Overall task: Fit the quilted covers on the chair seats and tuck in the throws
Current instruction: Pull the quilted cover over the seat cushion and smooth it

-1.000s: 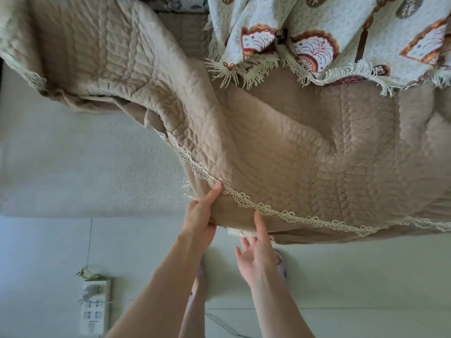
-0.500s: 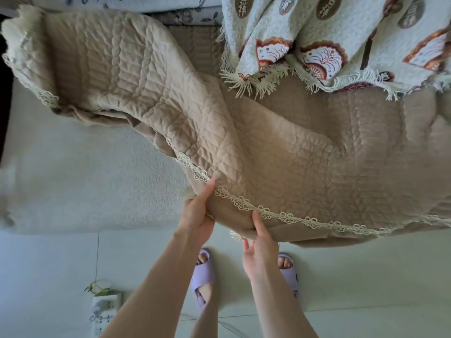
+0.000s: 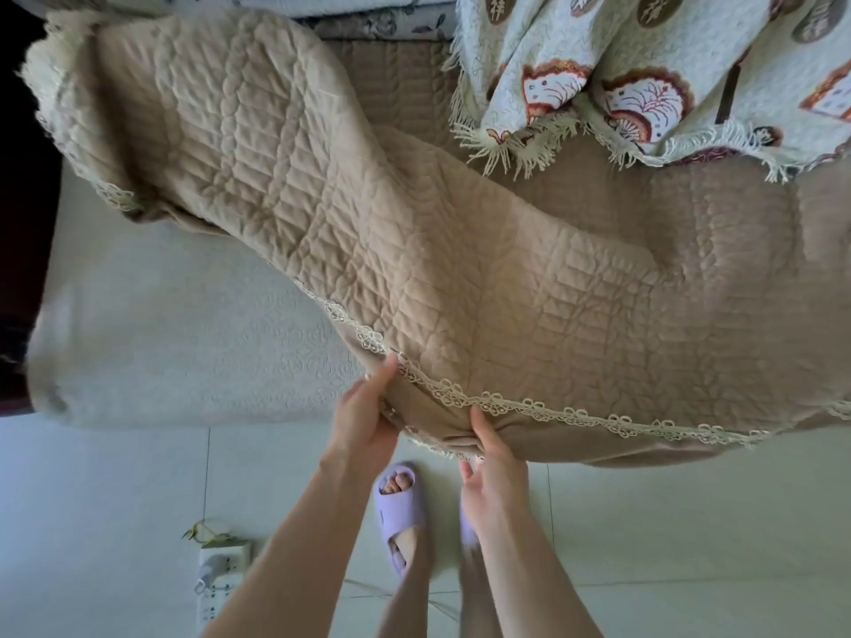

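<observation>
Pale floor tiles (image 3: 690, 522) run along the front of a long cream seat cushion (image 3: 184, 352). The tan quilted cover (image 3: 460, 278) lies across it on a slant: its right part is spread to the front edge, while its left part is bunched toward the back left corner, leaving the cushion's front left bare. The person's left hand (image 3: 364, 421) pinches the cover at its lace trim (image 3: 575, 414), thumb on top and fingers underneath, right at the front edge. The right hand (image 3: 495, 462) is just beside it, thumb pressed to the folded hem below the trim; whether its fingers close on the cloth behind I cannot tell. The step in hand looks like drawing the cover leftward along the front edge. Doing it well likely means keeping the trim level with that edge and pulling sideways rather than down, so the settled right part does not slide off, then freeing the heaped cloth at the back. Quilted in ridged channels, the cover looks thick and soft. A fringed patterned throw (image 3: 644, 62) hangs over its back right part, untucked.
</observation>
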The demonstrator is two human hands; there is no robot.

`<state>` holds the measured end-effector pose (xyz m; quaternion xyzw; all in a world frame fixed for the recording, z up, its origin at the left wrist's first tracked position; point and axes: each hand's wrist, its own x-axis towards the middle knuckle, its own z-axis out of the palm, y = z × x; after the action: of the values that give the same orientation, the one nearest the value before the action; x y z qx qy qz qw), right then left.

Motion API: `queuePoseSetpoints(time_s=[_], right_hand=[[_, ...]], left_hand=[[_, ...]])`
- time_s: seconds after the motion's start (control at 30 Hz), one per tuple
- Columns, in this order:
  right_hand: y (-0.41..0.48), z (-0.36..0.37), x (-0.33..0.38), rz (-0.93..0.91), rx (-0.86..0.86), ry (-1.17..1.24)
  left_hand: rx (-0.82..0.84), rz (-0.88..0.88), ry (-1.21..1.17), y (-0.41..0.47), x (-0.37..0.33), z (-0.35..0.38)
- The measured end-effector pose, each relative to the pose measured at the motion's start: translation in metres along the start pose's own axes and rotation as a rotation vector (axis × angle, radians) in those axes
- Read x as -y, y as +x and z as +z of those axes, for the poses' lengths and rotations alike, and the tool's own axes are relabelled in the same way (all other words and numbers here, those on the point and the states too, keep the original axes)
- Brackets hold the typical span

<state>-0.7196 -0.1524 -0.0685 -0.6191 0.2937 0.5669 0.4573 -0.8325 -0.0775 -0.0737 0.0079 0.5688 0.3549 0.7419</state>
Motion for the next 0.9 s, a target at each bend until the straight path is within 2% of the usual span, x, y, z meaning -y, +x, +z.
queuePoseSetpoints(time_s=[0.07, 0.13, 0.27, 0.33, 0.47, 0.63, 0.8, 0.9], right_hand=[[0.002, 0.002, -0.003, -0.082, -0.047, -0.065], [0.001, 0.012, -0.009, -0.051, -0.070, 0.001], [-0.001, 0.030, -0.024, 0.108, 0.119, -0.006], [-0.007, 0.039, -0.035, 0.024, 0.183, -0.187], [-0.011, 0.045, -0.035, -0.022, 0.113, -0.141], [-0.001, 0.040, -0.035, -0.002, 0.103, -0.171], [0.003, 0.050, -0.041, -0.047, 0.064, -0.061], [0.001, 0.060, -0.048, -0.024, 0.099, -0.054]], left_hand=[[-0.038, 0.008, -0.030, 0.007, -0.017, -0.005], [-0.079, 0.028, -0.024, 0.004, -0.022, -0.013], [-0.129, 0.041, -0.042, -0.016, -0.007, -0.025], [-0.134, 0.037, -0.082, -0.028, 0.002, -0.027], [-0.126, 0.023, -0.120, -0.035, 0.001, -0.030], [-0.092, 0.026, -0.024, -0.020, -0.030, -0.035], [-0.042, 0.023, -0.133, -0.005, -0.055, -0.041], [-0.070, 0.066, -0.160, -0.005, -0.052, -0.052]])
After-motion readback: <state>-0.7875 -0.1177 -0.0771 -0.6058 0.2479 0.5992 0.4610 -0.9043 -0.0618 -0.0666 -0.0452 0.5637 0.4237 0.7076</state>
